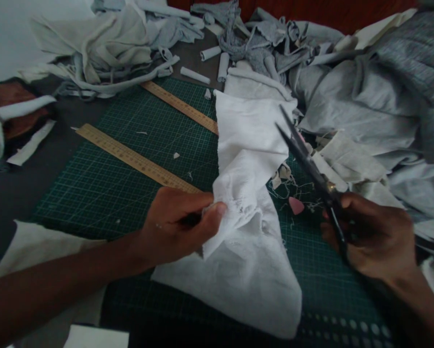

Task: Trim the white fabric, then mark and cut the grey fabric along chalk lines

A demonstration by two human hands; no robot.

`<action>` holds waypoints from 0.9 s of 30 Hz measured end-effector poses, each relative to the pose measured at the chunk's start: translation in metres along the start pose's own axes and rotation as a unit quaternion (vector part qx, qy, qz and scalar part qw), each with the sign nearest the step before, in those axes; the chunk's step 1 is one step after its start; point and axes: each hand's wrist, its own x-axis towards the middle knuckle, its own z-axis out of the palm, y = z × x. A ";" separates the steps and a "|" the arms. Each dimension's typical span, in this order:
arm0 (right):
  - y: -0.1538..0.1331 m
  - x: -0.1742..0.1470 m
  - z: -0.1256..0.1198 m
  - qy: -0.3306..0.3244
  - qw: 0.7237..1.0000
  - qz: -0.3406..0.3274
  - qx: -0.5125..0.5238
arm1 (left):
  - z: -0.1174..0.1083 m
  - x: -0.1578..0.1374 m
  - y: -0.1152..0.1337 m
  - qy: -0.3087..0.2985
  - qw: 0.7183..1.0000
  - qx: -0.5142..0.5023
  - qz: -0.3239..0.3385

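Observation:
Between the thumb and fingers of my left hand is pinched the edge of a white piece of fabric. The fabric bunches up at the pinch, with one part stretching away from me and another spreading toward me over the green cutting mat. My right hand is closed around the handles of dark scissors. Their blades are slightly apart and point up and left, the tips over or in front of the fabric's far right edge; whether they touch it I cannot tell.
Two wooden rulers lie on the mat, partly under the fabric. A pink piece of tailor's chalk sits among loose threads. Heaps of grey cloth fill the right and back, and a pale cloth pile stands back left.

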 end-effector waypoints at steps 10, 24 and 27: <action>-0.011 0.012 0.001 -0.061 0.986 -0.133 -0.076 | -0.009 0.004 -0.002 0.031 0.997 0.067 -0.007; -0.002 0.005 0.003 -0.069 0.983 -0.138 -0.098 | -0.010 0.005 -0.001 0.031 0.997 0.075 0.008; -0.006 0.010 0.002 -0.073 0.980 -0.157 -0.102 | -0.011 0.005 -0.001 0.036 0.996 0.081 0.008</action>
